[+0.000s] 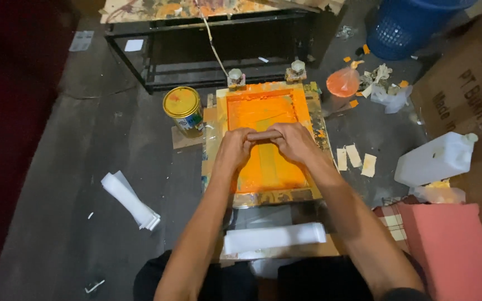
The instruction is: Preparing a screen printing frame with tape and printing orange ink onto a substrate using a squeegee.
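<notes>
— Hands first: what are they doing?

— Both are closed on one squeegee (264, 135), a bar lying crosswise. The left hand (234, 147) wraps its left end, fingers curled over the top; the right hand (295, 142) does the same at the right end. Each grip is pressed tight around the handle, knuckles up, thumbs nearly meeting in the middle.

— And where does the squeegee sit?

— On the printing frame (308, 111), about halfway down its orange mesh. The frame lies flat on the floor, its wooden border smeared with orange and yellow paint, and two clamps (235, 77) hold its far edge.

— What lies under and before it?

— I cannot tell what is under the mesh. Just in front of the frame's near edge, between the forearms, lies a white folded strip (274, 237).

— Around that?

— Left of the frame stands a paint can (182, 108) with a yellow lid, close to the corner. Further left on the floor lies a stack of white strips (132, 200). To the right are three pale paper scraps (355, 159), then a white plastic jug (436, 159) on its side. Beyond it leans a brown cardboard box (464, 72). At the far right stands a blue basket (403, 28), with an orange bag (342, 82) near it. A pink cushion (450, 251) sits by the right elbow.
</notes>
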